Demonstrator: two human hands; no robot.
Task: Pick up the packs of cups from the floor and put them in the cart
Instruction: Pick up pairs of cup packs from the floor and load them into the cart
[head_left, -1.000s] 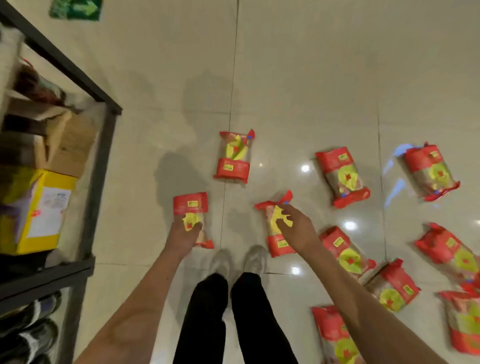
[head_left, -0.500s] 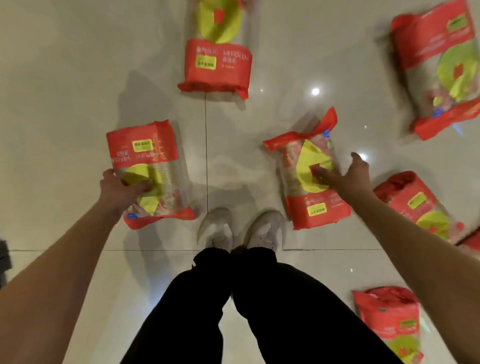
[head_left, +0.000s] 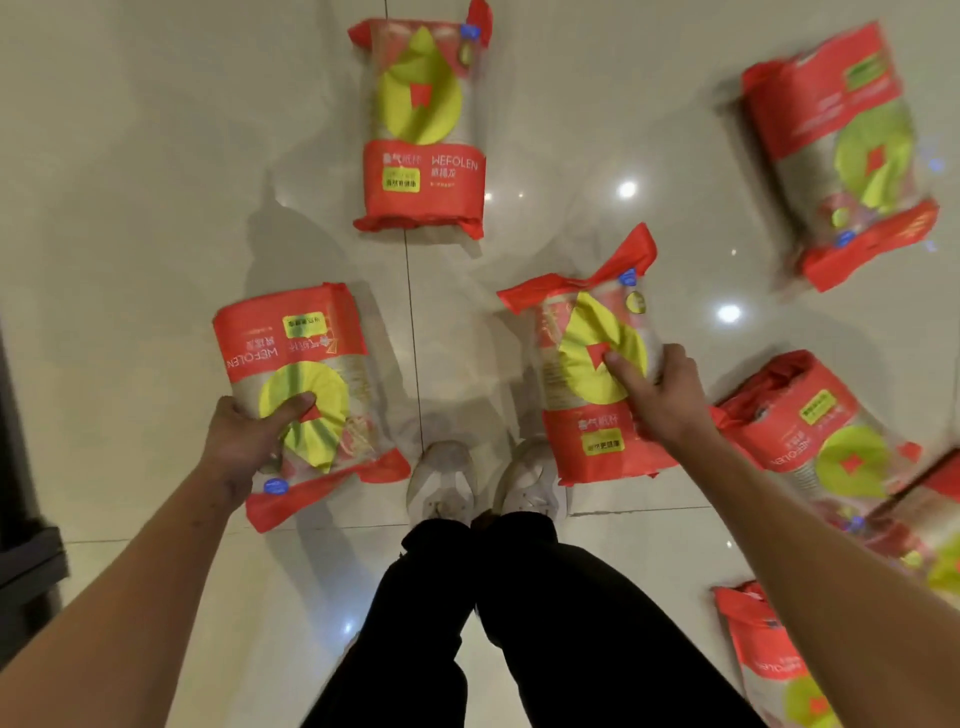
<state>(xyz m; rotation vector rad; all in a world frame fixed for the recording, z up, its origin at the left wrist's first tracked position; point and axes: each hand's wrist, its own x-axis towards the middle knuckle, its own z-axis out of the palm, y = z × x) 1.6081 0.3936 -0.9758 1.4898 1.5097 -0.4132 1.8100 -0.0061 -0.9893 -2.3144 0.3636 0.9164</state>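
Several red and yellow packs of cups lie on the glossy tile floor. My left hand (head_left: 249, 441) grips the left pack (head_left: 296, 353), thumb pressed on its yellow disc. My right hand (head_left: 662, 395) grips the right pack (head_left: 582, 415) from its right side, thumb on the yellow disc. Both packs sit just ahead of my white shoes (head_left: 483, 483). Another pack (head_left: 421, 135) lies farther ahead, one at the upper right (head_left: 847, 156), one at the right (head_left: 815, 441) and one at the lower right (head_left: 763, 654). Whether the two gripped packs touch the floor is unclear.
A dark edge of the cart frame (head_left: 21, 535) shows at the far left. My black trouser legs (head_left: 519, 623) fill the lower middle. Bare tile lies to the upper left.
The view has dropped closer to the floor. Both hands have closed around the packs they were reaching for, and the cart shelves have slid out of view.
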